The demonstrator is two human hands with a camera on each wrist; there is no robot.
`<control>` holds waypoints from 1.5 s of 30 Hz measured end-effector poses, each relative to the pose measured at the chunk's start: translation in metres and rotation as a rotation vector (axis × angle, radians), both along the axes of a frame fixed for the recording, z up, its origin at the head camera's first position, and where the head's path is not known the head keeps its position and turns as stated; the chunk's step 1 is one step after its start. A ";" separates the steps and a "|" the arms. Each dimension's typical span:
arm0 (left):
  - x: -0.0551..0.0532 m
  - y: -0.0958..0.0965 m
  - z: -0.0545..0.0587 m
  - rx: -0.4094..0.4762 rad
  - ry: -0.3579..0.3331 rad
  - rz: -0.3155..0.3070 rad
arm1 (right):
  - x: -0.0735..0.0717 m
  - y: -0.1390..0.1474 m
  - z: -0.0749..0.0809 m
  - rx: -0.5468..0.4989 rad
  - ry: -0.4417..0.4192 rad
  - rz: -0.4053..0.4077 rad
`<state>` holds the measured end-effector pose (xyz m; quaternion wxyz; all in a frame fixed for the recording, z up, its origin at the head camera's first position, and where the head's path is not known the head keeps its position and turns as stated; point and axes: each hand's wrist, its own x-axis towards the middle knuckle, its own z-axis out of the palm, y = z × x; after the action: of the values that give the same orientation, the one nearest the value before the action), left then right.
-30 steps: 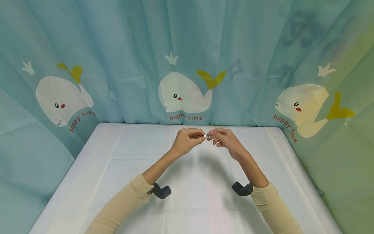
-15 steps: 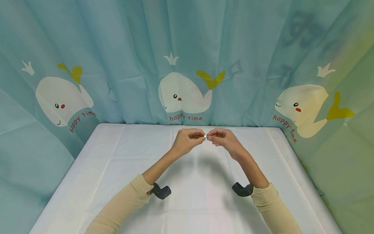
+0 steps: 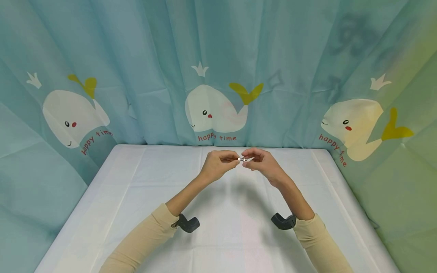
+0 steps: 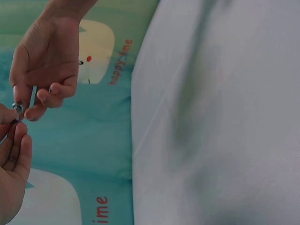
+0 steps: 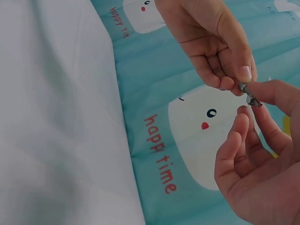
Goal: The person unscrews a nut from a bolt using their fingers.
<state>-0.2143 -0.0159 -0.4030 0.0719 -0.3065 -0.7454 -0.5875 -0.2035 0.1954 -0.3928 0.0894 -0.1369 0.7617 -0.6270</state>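
Note:
My left hand (image 3: 216, 165) pinches one end of a small silvery bolt (image 5: 243, 87) between thumb and fingertips, above the far part of the table. A hex nut (image 5: 250, 100) sits on the bolt, and the threaded tip sticks out past it toward the right hand. My right hand (image 3: 265, 165) is around that end, its thumb and index finger spread apart above and below the nut. In the left wrist view, the nut shows between the fingertips of the left hand (image 4: 11, 176) and the right hand (image 4: 49, 61). The bolt's head is hidden by the left fingers.
A white cloth covers the table (image 3: 211, 223), whose far edge meets a blue-green curtain (image 3: 286, 45) printed with whales. Dark curved devices, a left one (image 3: 189, 223) and a right one (image 3: 283, 221), are worn at the cuffs of beige sleeves.
The right fingers came together over the nut half a second ago and have since spread, baring it again. The left hand keeps its pinch in the same place.

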 end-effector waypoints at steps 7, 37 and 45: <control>0.000 0.000 -0.001 -0.012 0.007 0.002 | -0.001 -0.002 0.001 0.040 -0.112 -0.035; 0.003 0.000 0.001 -0.027 -0.021 0.015 | 0.001 -0.001 -0.003 -0.037 0.059 -0.010; 0.002 0.000 0.000 -0.014 -0.019 0.011 | 0.002 -0.001 0.000 0.028 -0.007 -0.033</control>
<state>-0.2126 -0.0163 -0.4030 0.0659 -0.2970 -0.7519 -0.5849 -0.2019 0.1939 -0.3930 0.0837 -0.1207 0.7723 -0.6180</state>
